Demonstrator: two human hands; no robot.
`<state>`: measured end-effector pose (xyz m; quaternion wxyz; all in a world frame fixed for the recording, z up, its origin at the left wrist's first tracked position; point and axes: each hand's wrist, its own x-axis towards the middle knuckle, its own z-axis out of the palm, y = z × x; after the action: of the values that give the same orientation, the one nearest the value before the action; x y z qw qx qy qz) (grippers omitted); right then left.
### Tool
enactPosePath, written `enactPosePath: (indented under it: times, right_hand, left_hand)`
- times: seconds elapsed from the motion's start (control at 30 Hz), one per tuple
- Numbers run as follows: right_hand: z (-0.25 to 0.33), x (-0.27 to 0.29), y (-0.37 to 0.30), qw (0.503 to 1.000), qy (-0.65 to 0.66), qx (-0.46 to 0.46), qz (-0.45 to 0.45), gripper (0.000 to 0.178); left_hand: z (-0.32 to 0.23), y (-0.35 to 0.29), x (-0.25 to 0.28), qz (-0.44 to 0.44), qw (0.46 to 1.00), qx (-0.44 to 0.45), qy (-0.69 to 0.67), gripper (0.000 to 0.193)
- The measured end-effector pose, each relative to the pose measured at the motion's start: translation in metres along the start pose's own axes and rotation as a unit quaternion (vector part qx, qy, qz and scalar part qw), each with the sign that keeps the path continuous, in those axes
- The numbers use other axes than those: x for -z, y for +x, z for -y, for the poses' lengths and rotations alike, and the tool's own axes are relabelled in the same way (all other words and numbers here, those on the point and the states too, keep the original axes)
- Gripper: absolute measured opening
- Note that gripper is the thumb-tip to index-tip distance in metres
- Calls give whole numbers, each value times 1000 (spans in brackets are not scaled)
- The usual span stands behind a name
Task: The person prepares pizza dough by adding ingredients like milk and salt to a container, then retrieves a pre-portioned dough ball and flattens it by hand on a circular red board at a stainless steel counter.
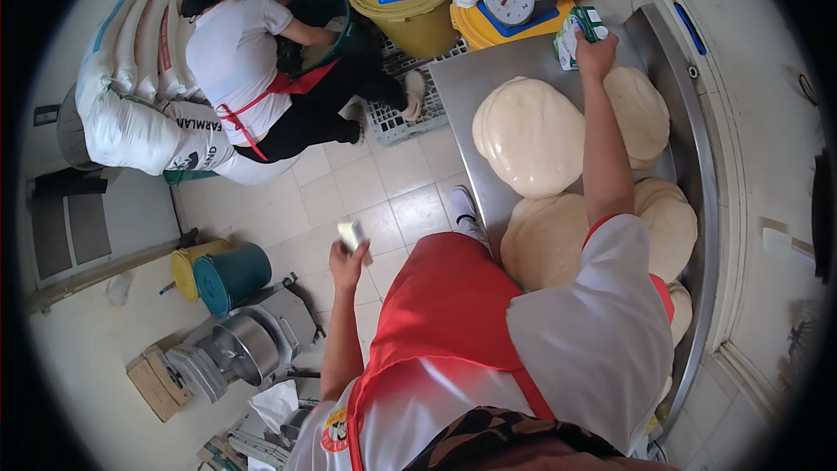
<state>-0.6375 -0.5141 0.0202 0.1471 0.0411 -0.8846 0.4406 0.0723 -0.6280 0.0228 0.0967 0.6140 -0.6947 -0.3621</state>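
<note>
Beige square tiles cover the floor (323,201) beside a grey stainless-steel table (514,59) bearing large, smooth, cream-coloured dough mounds (527,135). My right hand (596,51) grips a green-and-white rectangular carton (567,50) at the table's far end, near the dough. My left hand (347,267) pinches a small, pale-yellow, blurred block (350,234) above the floor, apart from the table. A co-worker in a white shirt (240,52) reaches into a dark-green round tub (316,4)
</note>
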Motion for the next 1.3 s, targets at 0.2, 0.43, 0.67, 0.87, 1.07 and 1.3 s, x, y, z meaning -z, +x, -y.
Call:
enactPosePath:
  times: [0.2,0.43,0.67,0.87,1.07,1.3]
  right_hand:
    - [18,60,-33,995,17,91,40,81]
    - [-54,217,-219,945,233,-59,224,45]
    - [-24,362,-432,959,83,-255,89,34]
    - [-4,385,-547,944,73,-319,-47,36]
    - [14,410,-689,920,30,-372,-118,36]
    - [-76,468,-736,631,412,-591,-289,42]
  left_hand:
    - [-184,114,-114,91,966,-225,84,65]
    - [-304,181,-225,35,921,-328,206,76]
    - [-280,267,-295,-22,801,-505,323,89]
    - [-274,342,-280,-28,776,-598,202,71]
    - [-248,226,-250,42,872,-482,79,80]
    - [-52,153,-232,204,859,-462,83,55]
